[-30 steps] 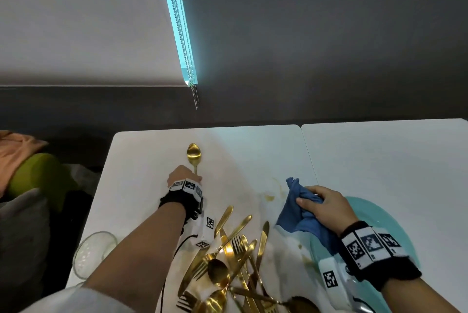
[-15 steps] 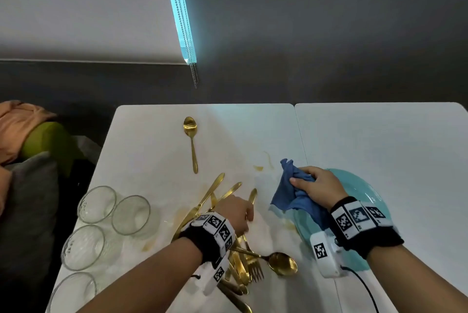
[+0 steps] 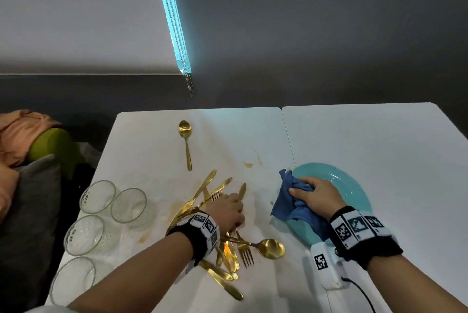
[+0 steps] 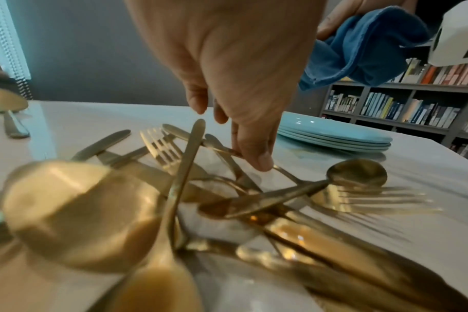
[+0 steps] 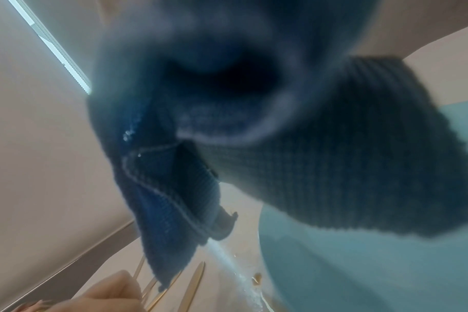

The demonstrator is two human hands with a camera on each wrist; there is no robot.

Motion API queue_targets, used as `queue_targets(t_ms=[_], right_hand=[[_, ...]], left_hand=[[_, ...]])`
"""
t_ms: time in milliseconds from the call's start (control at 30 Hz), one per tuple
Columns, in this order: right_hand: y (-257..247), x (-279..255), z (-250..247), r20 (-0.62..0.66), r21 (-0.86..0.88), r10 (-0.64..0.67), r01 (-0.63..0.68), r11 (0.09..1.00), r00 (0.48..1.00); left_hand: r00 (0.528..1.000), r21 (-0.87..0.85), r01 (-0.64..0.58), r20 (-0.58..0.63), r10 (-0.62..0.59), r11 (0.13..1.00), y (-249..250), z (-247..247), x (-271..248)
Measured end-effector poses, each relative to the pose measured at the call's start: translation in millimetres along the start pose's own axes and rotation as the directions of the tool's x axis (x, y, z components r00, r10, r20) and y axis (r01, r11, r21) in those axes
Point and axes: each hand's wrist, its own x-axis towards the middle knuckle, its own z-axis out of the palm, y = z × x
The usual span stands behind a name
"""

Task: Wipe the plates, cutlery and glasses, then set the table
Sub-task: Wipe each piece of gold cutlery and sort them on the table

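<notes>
1. White tabletop (image 3: 141,150), smeared with brownish stains, carries everything; take the gold cutlery pile (image 3: 222,244) as landmark.
2. Left of the pile stand four glass tumblers (image 3: 97,196).
3. On the pile, the left hand (image 3: 228,209) pinches one handle; lifting it straight out should keep neighbours from snagging.
4. Right of the pile, the right hand (image 3: 316,193) grips a blue cloth (image 3: 291,201) over stacked teal plates (image 3: 342,181); wiping should follow.
</notes>
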Motion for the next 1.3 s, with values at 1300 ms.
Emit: queue_targets(t_ms=[1300], right_hand=[[-70.8,18.5,96.0,-0.033,0.495,0.335,-0.276,0.824,0.941]], left_hand=[[0.82,-0.937,-0.04,0.168,-0.547,-0.347,-8.1,-61.6,-29.7]])
